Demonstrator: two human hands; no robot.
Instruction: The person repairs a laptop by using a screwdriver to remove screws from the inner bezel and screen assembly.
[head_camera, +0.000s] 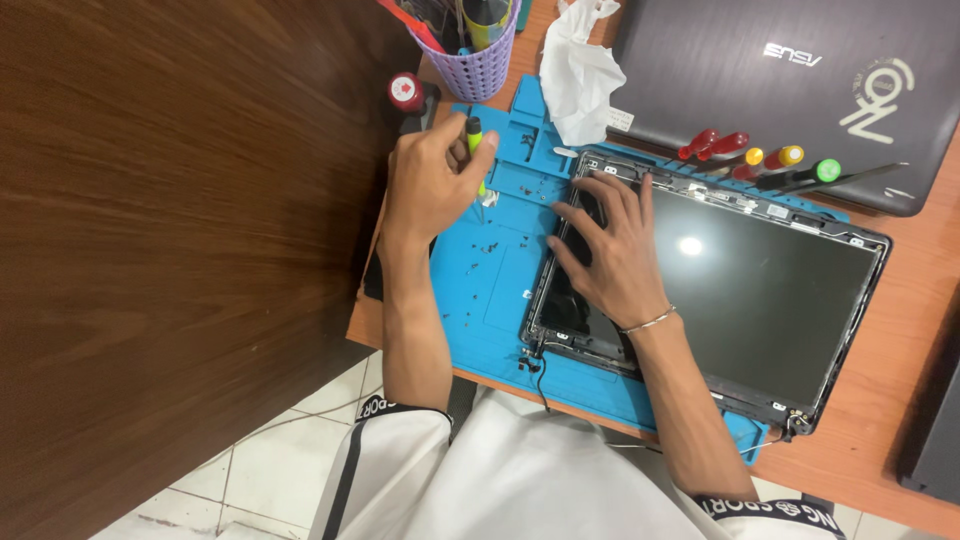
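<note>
Fingers of the left hand (432, 180) close around a yellow-green screwdriver (476, 150), tip down over the blue repair mat (490, 280) scattered with small screws (488, 246). Rightward, the right hand (610, 255) lies open, fingers spread, on the laptop screen panel (760, 290).

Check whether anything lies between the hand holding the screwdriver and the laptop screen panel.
Nothing solid blocks it. Only bare blue mat with small loose screws separates the left hand and its screwdriver from the screen panel, where the right hand rests.
</note>
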